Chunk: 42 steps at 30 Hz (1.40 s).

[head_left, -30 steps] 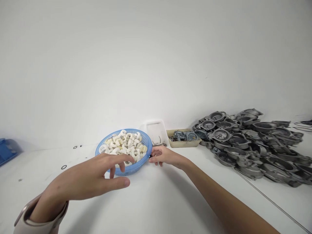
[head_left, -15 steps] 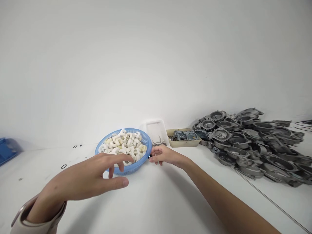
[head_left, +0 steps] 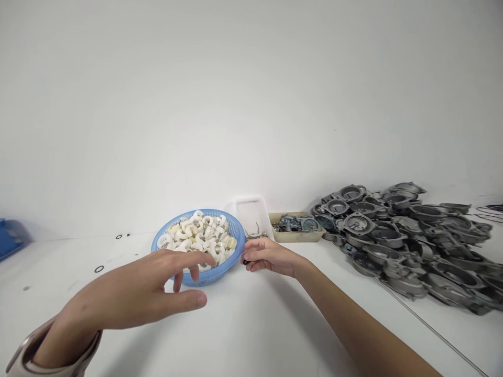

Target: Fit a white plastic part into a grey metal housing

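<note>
My left hand (head_left: pixel 157 288) hovers in front of the blue plastic basket (head_left: pixel 238 242), fingers apart and nothing between them. White curved plastic pieces (head_left: pixel 198 230) fill that basket, with small metal bits among them. Just right of the basket's rim, my right hand (head_left: pixel 269 256) has its fingers closed on a small black part (head_left: pixel 245 262). Most of this part is hidden by the fingers, so its kind does not show. Behind the right hand, thin metal tools (head_left: pixel 257 232) lie at the near end of a white tray (head_left: pixel 250 212).
A cream box (head_left: pixel 301 236) of metal parts stands right of the tray. Grey metal housings (head_left: pixel 393 235) are heaped on the right. Black rings (head_left: pixel 99 269) lie on the white table (head_left: pixel 243 324) at left. A blue bin (head_left: pixel 8 241) stands at the far left edge.
The black part now shows more clearly between my right fingers, which have shifted slightly down and right. My left hand stays spread, almost unmoved. The whole view has shifted slightly.
</note>
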{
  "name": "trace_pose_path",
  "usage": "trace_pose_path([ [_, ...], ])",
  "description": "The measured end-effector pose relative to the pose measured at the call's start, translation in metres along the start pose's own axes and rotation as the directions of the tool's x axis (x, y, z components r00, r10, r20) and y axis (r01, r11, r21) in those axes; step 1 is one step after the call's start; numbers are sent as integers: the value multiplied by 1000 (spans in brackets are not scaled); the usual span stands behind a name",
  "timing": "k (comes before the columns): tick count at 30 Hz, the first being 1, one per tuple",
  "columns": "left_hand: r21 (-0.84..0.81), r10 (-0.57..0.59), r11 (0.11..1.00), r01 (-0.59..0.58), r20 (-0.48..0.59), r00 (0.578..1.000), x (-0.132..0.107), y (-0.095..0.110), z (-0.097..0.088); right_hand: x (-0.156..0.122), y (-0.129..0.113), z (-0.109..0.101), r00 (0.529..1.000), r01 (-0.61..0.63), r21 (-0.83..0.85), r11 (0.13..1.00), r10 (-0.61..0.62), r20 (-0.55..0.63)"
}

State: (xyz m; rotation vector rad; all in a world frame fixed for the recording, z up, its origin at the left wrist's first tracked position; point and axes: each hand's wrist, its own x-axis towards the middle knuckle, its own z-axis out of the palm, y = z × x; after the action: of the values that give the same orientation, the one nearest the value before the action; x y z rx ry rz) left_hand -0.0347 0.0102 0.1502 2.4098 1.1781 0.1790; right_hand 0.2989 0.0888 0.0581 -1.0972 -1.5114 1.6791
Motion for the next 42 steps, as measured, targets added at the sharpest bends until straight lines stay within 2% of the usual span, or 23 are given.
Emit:
trace_pose_path([
  [5,-10,1,1000,-1,-2,1000,0,-2,0,-7,-7,-7,999,-32,47,998,31,26],
  [10,-17,-24,1000,24,2,1000,-2,6,-2,-7,-7,-8,999,-15,7,1000,15,49],
  [21,-72,1,997,-3,-22,1000,-3,4,-1,0,6,-6,995,-32,-3,999,31,-92],
  [25,-86,-47,995,47,2,999,-3,6,0,0,6,-3,990,-13,-58,998,5,-140],
  [33,-86,-82,993,84,20,996,-4,8,0,-4,3,1,996,-15,-32,999,12,-88],
  [42,-58,-80,995,80,3,997,-4,5,1,-1,7,-3,993,16,-53,998,-22,-119],
])
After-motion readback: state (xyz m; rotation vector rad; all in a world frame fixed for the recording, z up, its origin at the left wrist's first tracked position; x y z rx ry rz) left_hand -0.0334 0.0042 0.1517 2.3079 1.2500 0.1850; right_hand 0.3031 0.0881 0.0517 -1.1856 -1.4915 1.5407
